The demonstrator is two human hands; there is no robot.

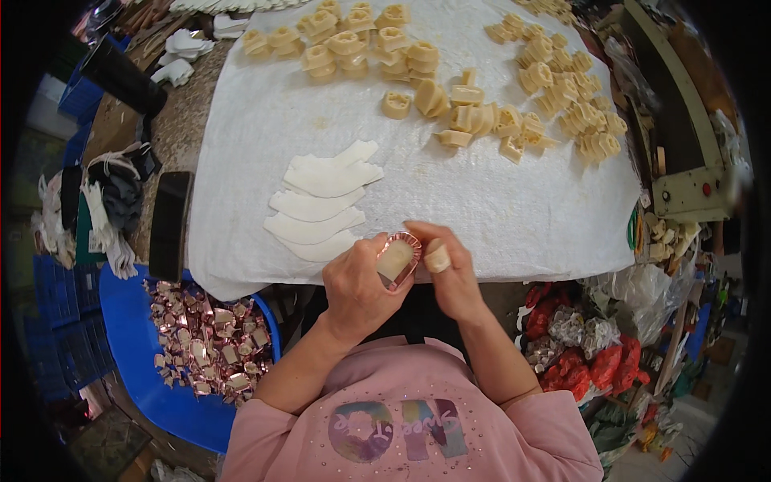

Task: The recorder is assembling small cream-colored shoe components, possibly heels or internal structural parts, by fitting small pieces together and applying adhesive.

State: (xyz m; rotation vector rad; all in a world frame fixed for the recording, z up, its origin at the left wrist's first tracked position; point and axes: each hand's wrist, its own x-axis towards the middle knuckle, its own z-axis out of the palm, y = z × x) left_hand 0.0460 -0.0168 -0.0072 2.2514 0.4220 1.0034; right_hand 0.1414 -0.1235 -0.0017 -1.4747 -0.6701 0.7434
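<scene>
In my left hand point(359, 281) is a small shoe-heel-like block point(396, 259). Shiny pink material wraps its sides and folds in pleats around the rim of its beige face. The left fingers are closed around its lower left side. My right hand point(451, 273) bends round the far right of the block, fingertips at its top rim; a tan wrap point(437, 256) covers one digit. Just beyond my hands, several curved white pieces point(317, 205) overlap in a fanned row on the white cloth point(233, 177).
Bare cream-coloured blocks point(345, 44) stand in groups across the far side, with more blocks point(562, 88) at the far right. Lower left, a blue tub point(136, 361) holds many pink-wrapped pieces point(213, 345). A dark phone point(171, 225) lies left; red bags point(590, 365) sit lower right.
</scene>
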